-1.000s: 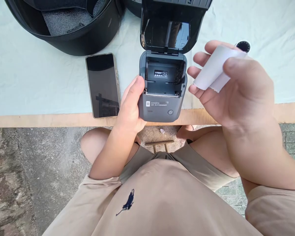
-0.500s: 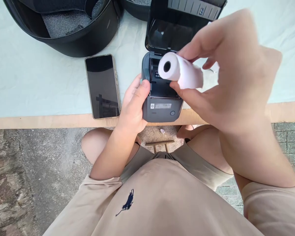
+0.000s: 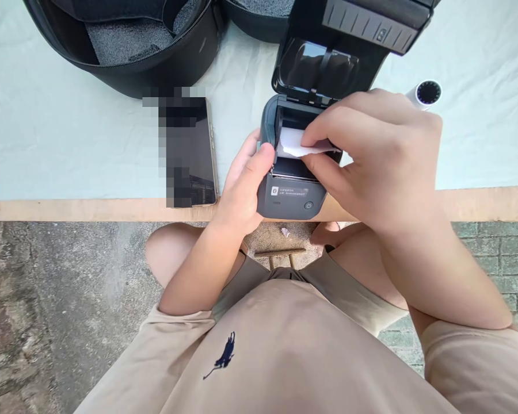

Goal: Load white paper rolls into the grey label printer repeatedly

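Observation:
A small dark label printer [image 3: 291, 198] stands at the table's front edge, its black lid [image 3: 323, 57] swung up and back. My left hand [image 3: 244, 181] grips the printer's left side, thumb along the rim. Inside the open compartment lies a white paper roll [image 3: 290, 138], its loose end lifted a little. My right hand [image 3: 375, 155] reaches in from the right and pinches that paper end between thumb and forefinger. The hand hides the right part of the roll and of the compartment.
A smartphone [image 3: 192, 155], partly pixelated, lies left of the printer. Behind it stands an open black zip case [image 3: 155, 72], with another case [image 3: 259, 20] beside it. A white cylinder with a dark end [image 3: 427, 93] lies beyond my right hand. The table [image 3: 69, 210] has a wooden front edge.
My right hand has brought the paper roll down into the printer's compartment and now pinches its loose end. The printer appears slightly farther right. My left hand still holds it.

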`<state>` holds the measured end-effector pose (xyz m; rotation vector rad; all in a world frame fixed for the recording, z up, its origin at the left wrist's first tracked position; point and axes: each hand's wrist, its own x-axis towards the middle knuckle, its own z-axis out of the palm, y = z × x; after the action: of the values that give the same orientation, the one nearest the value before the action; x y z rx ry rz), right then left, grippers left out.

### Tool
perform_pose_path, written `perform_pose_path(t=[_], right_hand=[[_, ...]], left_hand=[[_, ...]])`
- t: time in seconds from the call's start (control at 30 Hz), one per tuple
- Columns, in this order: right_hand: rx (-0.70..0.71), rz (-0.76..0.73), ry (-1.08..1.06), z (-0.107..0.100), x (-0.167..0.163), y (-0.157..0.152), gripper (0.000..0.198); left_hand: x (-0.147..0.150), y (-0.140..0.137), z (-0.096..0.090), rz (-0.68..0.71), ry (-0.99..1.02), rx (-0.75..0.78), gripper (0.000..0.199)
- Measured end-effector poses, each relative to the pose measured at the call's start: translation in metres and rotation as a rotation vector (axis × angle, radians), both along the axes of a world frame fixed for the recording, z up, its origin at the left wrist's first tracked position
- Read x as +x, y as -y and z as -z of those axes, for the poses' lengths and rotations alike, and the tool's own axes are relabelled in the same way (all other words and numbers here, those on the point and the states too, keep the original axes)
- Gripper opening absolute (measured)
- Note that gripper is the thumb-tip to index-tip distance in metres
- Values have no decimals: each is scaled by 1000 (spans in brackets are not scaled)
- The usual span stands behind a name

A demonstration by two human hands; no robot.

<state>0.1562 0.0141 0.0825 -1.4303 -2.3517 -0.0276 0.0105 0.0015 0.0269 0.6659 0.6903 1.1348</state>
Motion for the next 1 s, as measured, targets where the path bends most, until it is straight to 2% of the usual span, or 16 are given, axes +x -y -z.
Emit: perform_pose_path(t=[0.13, 0.27, 0.37, 0.47, 0.57, 0.67, 0.83, 0.9, 1.0], right_hand=[[79, -49, -111, 2, -2, 7, 13], [131, -227, -220, 10, -1, 11, 2], [160, -332, -281, 16, 1, 10, 11], [106, -280, -438, 20, 2, 12, 12], [-15, -58, -605, 22, 3, 16, 18], [-227, 42, -684, 25, 3, 18, 38], [-626, 29, -787, 28, 1, 16, 64], [-704, -20, -813, 28, 2, 15, 71], [-730, -48, -816, 29, 3, 16, 76]], left_hand=[[-2, -3, 1, 8, 43, -27, 32], [-6, -6, 5, 44, 100, -20, 23], [-9, -6, 10, 60, 96, 5, 22], [-10, -5, 12, 47, 56, 51, 30], [-11, -4, 9, 40, 13, 69, 33], [-12, -4, 7, 53, 25, 72, 40], [-13, -4, 9, 74, 62, 96, 51], [-11, -3, 9, 63, 83, 94, 51], [-9, -2, 7, 17, 85, 117, 50]])
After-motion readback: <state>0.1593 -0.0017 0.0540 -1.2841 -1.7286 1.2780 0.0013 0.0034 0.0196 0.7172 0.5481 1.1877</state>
